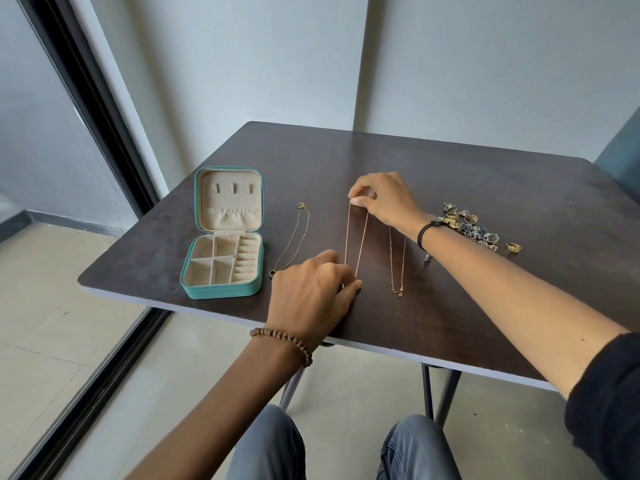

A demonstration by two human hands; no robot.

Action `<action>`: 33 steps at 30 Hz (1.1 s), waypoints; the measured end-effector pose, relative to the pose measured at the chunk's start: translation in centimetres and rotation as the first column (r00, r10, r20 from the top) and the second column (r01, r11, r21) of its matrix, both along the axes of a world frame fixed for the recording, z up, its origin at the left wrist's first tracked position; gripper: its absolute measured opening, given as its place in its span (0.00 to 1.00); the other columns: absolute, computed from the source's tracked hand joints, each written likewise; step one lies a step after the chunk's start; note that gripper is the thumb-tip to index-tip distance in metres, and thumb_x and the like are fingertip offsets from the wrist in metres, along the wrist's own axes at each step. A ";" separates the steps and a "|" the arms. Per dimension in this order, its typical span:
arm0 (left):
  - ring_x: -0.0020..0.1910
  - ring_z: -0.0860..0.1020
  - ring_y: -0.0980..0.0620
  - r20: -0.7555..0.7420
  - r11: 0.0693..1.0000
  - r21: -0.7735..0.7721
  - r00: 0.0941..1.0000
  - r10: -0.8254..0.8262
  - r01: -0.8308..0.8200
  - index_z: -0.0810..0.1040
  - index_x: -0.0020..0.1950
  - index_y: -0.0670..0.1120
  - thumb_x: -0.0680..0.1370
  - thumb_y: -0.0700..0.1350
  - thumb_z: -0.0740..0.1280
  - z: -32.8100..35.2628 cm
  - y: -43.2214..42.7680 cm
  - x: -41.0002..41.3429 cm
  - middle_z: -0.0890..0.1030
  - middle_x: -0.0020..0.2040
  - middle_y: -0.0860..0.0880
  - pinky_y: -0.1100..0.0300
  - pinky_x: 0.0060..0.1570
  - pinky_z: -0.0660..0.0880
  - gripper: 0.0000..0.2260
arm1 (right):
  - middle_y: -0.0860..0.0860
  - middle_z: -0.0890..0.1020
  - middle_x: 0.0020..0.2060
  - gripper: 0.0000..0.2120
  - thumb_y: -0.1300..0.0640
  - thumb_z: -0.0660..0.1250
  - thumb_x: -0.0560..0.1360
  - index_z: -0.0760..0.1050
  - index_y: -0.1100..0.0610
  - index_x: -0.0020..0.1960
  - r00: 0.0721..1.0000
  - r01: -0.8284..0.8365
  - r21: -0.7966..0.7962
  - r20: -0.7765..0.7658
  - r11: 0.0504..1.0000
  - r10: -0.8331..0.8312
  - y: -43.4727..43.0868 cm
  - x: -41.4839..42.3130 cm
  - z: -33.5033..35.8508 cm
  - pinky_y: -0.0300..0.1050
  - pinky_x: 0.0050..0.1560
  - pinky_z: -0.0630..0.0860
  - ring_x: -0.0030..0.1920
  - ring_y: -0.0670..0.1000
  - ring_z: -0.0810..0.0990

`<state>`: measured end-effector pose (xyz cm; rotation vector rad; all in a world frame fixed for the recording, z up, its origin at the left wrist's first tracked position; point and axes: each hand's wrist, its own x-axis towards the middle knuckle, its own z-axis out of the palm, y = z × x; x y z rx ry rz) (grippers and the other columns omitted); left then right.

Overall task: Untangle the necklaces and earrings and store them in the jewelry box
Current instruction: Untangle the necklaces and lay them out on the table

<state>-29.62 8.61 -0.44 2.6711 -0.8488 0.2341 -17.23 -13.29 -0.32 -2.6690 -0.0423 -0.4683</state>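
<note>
thin rose-gold necklace (347,237) stretched over the bench (467,161), its far end pinched in the fingers of the right hand (384,199), its near end pinched by the left hand (311,292); a dark necklace (293,237) and a gold necklace (404,258) are laid either side, the open jewelry box (221,291) is placed leftmost
</note>
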 end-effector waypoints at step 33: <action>0.49 0.80 0.45 0.096 0.968 0.138 0.975 0.199 -0.211 0.76 0.48 0.49 0.82 0.56 0.57 1.6 2.0 1.4 0.78 0.52 0.49 0.56 0.39 0.65 0.14 | 0.57 0.81 0.55 0.07 0.55 0.71 0.75 0.80 0.58 0.51 0.973 -0.007 -0.277 -0.223 0.961 -0.057 10.2 1.9 3.1 0.49 0.49 0.76 0.52 0.62 0.81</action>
